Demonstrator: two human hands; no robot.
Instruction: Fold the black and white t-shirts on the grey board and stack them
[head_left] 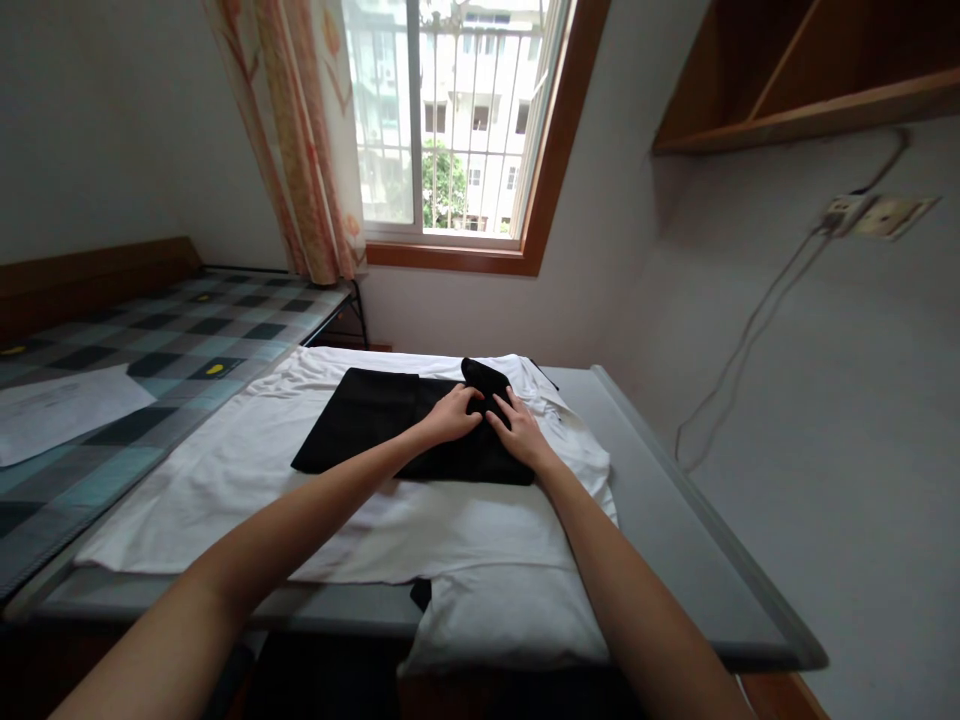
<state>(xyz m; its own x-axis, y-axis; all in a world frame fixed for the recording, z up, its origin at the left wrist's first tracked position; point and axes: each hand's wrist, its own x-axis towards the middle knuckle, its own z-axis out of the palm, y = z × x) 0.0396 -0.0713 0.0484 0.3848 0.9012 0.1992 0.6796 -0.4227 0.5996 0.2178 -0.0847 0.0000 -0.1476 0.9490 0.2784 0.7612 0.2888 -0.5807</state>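
Evidently, both hands are working at one spot: the left hand (452, 415) and the right hand (523, 432) meet with fingers slightly spread and thumbs facing, over a raised black flap (486, 376). I cannot tell whether either pinches it. The flap rises at the far right of a flat, roughly rectangular black piece of thin material, perhaps cloth (367, 410). To handle it well, I would keep one hand's touch light and steady on the layer beneath while the other guides the flap, lest the whole piece slide or crease.

The black piece's long axis runs left to right, about parallel to the table's near edge; the flap's rounded tip points away from the person and leftward. It lies on a spread white fabric shirt (217, 470), one sleeve drooping over the near edge of a smooth grey table (645, 450). Further left is a grey-and-teal checked bed surface (240, 310) bearing a white paper sheet (67, 410).
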